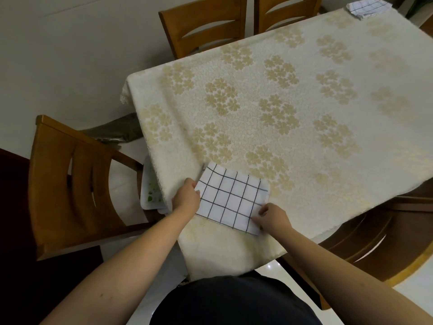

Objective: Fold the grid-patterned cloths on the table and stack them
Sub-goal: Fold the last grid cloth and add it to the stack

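Looking down at a table draped in a cream tablecloth with pale gold flower clusters (281,102). In the lower centre of the frame, near the table's closest corner, a folded white cloth with a thin black grid pattern (230,199), lying flat as a rough rectangle. At its left edge, the left hand (186,199), fingers curled and pinching the cloth's edge; fingertips mostly hidden behind the knuckles. At its lower right corner, the right hand (271,218), fingers bent down onto the cloth and gripping that corner, the thumb side hard to make out. Both bare forearms entering from the bottom edge, above a dark garment cut off at the bottom centre. In the upper right corner of the frame, at the far table edge, a second pile of white grid cloth (364,7), partly cut off, number of layers unclear. Wooden chairs with curved slatted backs: one at the left (70,184), two at the top (203,24), another at the lower right, only partly visible. Under the tablecloth's left overhang, a white tray-like object with green marks (150,195), mostly hidden.
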`<action>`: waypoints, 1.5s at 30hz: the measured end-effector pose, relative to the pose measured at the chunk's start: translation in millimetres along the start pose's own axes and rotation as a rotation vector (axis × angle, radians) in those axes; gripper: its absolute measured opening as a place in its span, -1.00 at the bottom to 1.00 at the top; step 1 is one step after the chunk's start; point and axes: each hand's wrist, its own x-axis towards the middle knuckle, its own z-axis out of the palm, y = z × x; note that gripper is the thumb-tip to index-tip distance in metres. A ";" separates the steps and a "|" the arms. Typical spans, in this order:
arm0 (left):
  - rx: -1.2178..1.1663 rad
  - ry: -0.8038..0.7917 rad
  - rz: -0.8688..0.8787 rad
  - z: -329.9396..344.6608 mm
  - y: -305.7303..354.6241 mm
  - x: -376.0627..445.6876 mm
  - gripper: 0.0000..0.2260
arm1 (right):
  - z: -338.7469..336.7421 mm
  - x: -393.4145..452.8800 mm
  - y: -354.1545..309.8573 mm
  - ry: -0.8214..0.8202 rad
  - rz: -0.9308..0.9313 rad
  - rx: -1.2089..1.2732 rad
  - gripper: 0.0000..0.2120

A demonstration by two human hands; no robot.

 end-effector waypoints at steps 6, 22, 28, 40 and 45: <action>-0.029 0.008 0.285 -11.1 17.9 25.7 -0.67 | -4.1 -22.3 -7.9 -0.343 -0.006 -0.100 -0.75; -0.666 -0.066 -0.378 34.0 -21.3 -44.1 -0.73 | -27.7 52.4 -52.2 0.111 -0.210 0.041 -0.62; -0.659 -0.146 -0.225 33.0 -10.0 -52.9 -0.95 | -26.7 58.8 -62.9 0.041 -0.025 -0.058 -0.70; -1.007 -0.145 -0.115 4.4 7.9 -41.2 -0.53 | -30.2 31.9 -42.3 -0.044 -0.076 0.383 -0.65; -0.888 -0.165 0.082 -17.5 9.2 -37.7 -0.42 | -33.7 24.7 -37.7 -0.040 -0.072 0.578 -0.49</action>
